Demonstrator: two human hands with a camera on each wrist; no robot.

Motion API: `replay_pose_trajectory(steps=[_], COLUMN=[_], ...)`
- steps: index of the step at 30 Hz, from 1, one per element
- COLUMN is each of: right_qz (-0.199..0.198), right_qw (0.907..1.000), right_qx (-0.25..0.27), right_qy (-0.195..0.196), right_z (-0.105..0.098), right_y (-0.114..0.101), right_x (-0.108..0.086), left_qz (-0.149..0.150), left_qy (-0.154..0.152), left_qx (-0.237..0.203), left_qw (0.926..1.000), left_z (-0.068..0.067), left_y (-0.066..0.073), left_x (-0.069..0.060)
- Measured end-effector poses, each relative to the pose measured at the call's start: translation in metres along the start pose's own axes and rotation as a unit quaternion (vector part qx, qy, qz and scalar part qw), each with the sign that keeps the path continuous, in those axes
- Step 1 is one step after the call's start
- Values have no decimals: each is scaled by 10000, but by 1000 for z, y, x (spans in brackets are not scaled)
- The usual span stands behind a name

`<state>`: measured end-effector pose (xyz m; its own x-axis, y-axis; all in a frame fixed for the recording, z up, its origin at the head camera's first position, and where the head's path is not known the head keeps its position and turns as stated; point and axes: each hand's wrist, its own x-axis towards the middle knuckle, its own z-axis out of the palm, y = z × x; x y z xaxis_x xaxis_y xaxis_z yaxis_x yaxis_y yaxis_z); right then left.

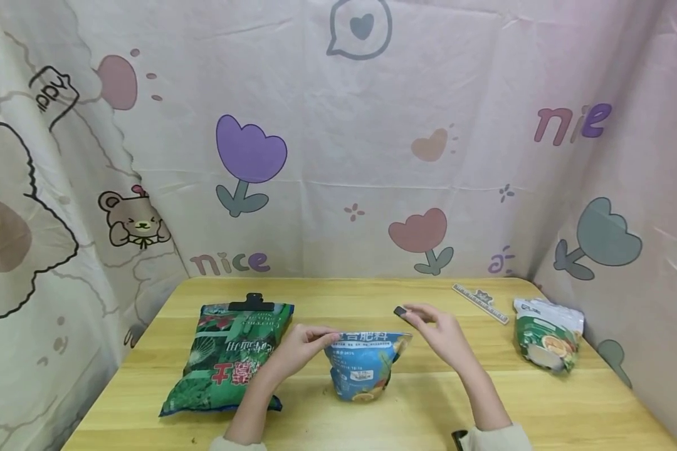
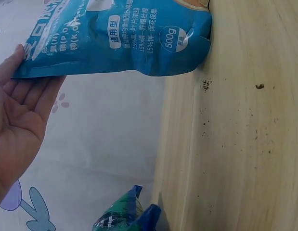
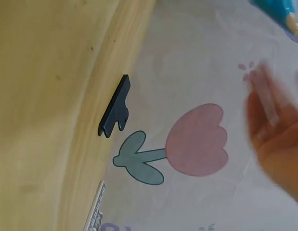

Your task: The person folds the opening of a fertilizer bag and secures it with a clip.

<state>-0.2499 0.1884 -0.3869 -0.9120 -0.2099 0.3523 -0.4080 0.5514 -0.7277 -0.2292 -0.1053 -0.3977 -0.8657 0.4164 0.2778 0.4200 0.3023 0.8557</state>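
My left hand (image 1: pixel 304 344) pinches the upper left corner of a blue fertilizer bag (image 1: pixel 361 369) standing on the table. In the left wrist view, the thumb lies on the printed face of the bag (image 2: pixel 115 38) with the fingers behind it. My right hand (image 1: pixel 442 332) is raised to the right of the bag, apart from it. Near its fingertips in the head view appears a black clip (image 1: pixel 399 311). The right wrist view shows that clip (image 3: pixel 115 107) lying on the table, away from the blurred hand (image 3: pixel 278 125), whose fingers are loosely bent with no held thing discernible.
A green soil bag (image 1: pixel 225 363), with a black clip (image 1: pixel 252 302) on its top, lies at the left. At the right sit a white-and-green pouch (image 1: pixel 547 338) and a white ruler (image 1: pixel 479 302). Dark crumbs (image 2: pixel 206 85) dot the wooden table (image 2: pixel 250 159). A printed curtain (image 1: pixel 338 156) hangs behind.
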Motion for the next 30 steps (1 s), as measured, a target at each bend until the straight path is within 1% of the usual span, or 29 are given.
replay_pose_trajectory(steps=[1, 3, 5, 7, 9, 12, 14, 15, 17, 19, 22, 24, 26, 30], right_qz=[95, 312, 519, 810, 1127, 1534, 1697, 1738, 1766, 1732, 1668, 1669, 1687, 1770], right_qw=[9998, 9970, 9925, 9851, 9744, 9524, 9389, 9339, 9281, 9273, 9327, 9381, 9440, 9573], right_qx=[-166, -662, -1081, -1505, -1947, -2616, -2954, -3076, -3209, -3239, -3125, -2974, -2787, -2249], right_qy=[102, 254, 250, 168, -4, -305, -485, -557, -671, -724, -674, -611, -525, -396], right_z=[1, 2, 4, 7, 11, 18, 21, 22, 24, 24, 24, 24, 24, 24], right_y=[2, 8, 16, 25, 35, 50, 59, 63, 70, 77, 83, 85, 85, 83], right_x=[6, 18, 29, 37, 44, 51, 54, 55, 57, 58, 59, 59, 60, 61], left_qz=[-12, -19, -12, -10, -13, -44, -87, -101, -134, -149, -171, -184, -209, -205], left_qy=[13, 12, -21, -54, -63, -52, -52, -52, -48, -44, -57, -66, -64, -53], left_qx=[12, -29, -106, -165, -194, -181, -199, -220, -268, -268, -242, -223, -240, -300], left_qw=[10000, 10000, 9999, 9998, 9998, 9998, 9997, 9997, 9995, 9995, 9995, 9996, 9995, 9993], left_z=[0, 0, 0, 0, 1, 2, 2, 2, 2, 2, 1, 0, 0, 1], left_y=[-1, -1, -2, -2, -2, -3, -2, -1, 3, 10, 24, 29, 28, 11], left_x=[0, -1, -1, -1, -1, -1, 0, -1, -1, -2, -4, -5, -5, -3])
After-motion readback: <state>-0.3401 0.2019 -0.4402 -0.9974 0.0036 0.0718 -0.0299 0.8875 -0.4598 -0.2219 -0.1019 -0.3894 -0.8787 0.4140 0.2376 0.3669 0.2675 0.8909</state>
